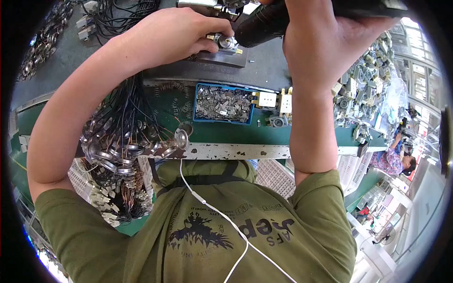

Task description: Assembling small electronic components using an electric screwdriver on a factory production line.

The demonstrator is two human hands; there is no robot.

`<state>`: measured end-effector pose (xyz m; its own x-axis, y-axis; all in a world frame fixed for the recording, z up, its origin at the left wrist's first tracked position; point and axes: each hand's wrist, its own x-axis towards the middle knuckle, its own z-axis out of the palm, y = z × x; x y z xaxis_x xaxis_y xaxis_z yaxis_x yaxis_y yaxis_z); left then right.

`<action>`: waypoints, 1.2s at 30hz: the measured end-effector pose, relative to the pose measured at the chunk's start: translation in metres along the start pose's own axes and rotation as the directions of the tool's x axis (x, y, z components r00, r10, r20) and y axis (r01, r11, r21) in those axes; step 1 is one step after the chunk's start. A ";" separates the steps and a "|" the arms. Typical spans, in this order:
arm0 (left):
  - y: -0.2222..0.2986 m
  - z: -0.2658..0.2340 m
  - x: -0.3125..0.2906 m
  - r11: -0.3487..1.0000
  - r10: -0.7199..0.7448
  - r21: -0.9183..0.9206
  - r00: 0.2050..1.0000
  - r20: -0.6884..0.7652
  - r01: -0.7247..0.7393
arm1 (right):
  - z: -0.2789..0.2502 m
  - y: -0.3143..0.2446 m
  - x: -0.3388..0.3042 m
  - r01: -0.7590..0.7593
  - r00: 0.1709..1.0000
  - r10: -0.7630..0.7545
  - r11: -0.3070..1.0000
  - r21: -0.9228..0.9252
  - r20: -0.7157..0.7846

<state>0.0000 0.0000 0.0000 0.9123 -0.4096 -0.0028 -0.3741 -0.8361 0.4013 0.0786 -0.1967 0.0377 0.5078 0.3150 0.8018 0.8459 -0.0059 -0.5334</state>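
Observation:
My left hand reaches to the top middle, thumb and finger closed on a small round metal part. That part sits on a dark metal block, with a yellowish tab beside it. My right hand is up at the top right, against a thick black cylindrical tool whose narrow end points toward the round part. Its fingers pass partly out of the picture behind the tool, so the grip shows only in part. The tool's exact kind cannot be made out.
A blue tray of small metal pieces lies on the green bench, beside white square sockets and loose springs. Black cables with round metal ends hang over the front edge at left. Many parts pile up at right. Another person sits farther right.

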 end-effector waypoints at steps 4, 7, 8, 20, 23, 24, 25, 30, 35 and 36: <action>-0.016 0.008 -0.004 0.998 0.033 0.057 0.999 -0.020 -0.032 | 0.000 -0.004 -0.003 -0.050 0.998 0.051 0.999 0.011 -0.049; -0.006 0.007 -0.007 0.986 0.072 0.156 0.996 -0.043 -0.065 | -0.007 0.015 -0.002 -0.096 0.991 0.096 0.995 0.014 -0.094; 0.002 0.005 -0.008 0.971 0.059 0.234 0.996 -0.066 -0.042 | -0.019 0.014 -0.002 -0.110 0.988 0.112 0.994 0.017 -0.108; 0.059 0.057 -0.009 0.812 0.497 0.191 0.825 0.269 -0.551 | -0.029 -0.006 0.008 -0.214 0.945 0.222 0.975 0.059 -0.241; 0.062 0.058 -0.013 0.824 0.482 0.190 0.837 0.260 -0.534 | -0.037 -0.023 0.023 -0.183 0.942 0.203 0.978 0.099 -0.268; 0.063 0.057 -0.013 0.831 0.500 0.154 0.839 0.214 -0.534 | -0.041 -0.037 0.025 -0.171 0.940 0.194 0.980 0.104 -0.281; 0.063 0.056 -0.011 0.836 0.515 0.118 0.841 0.166 -0.536 | -0.042 -0.042 0.030 -0.159 0.938 0.185 0.981 0.110 -0.292; 0.059 0.047 -0.008 0.921 0.390 -0.109 0.882 0.263 -0.375 | -0.001 -0.042 0.059 -0.034 0.951 0.089 0.982 0.186 -0.297; 0.055 0.045 -0.006 0.909 0.398 -0.203 0.904 0.159 -0.365 | 0.028 -0.028 0.056 0.015 0.921 0.216 0.812 0.584 -0.324; 0.055 0.042 -0.005 0.883 0.442 -0.226 0.891 0.106 -0.411 | 0.034 -0.019 0.059 0.138 0.928 0.210 0.576 0.806 -0.309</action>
<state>-0.0324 -0.0590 -0.0169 0.6295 -0.7731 0.0774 -0.6678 -0.4874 0.5626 0.0867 -0.1454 0.0858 0.6994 -0.0022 0.7148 0.4257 0.8046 -0.4140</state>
